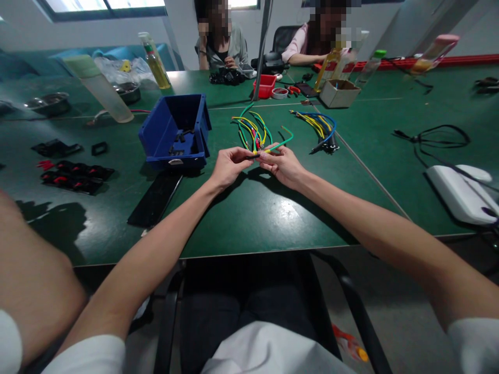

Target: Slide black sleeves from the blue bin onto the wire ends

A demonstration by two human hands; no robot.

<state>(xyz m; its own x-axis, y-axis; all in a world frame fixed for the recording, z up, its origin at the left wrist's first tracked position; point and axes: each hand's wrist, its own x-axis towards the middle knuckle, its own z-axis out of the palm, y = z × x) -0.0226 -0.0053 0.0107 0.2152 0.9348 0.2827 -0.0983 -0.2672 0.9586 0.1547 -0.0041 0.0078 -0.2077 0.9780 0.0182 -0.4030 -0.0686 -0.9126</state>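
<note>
My left hand and my right hand meet over the green table, both pinched on the near ends of a bundle of green and yellow wires. The wires fan away from my fingertips toward the table's middle. A small dark piece sits between my fingertips; I cannot make out what it is. A blue plastic bin with small black parts stands just left of my left hand. A second bundle of blue and yellow wires lies to the right, apart from my hands.
Black and red parts lie at the left, and a flat black strip sits by the bin. Bottles, a cardboard box and a red tray stand farther back. Two people sit across the table. A white device and cables lie right.
</note>
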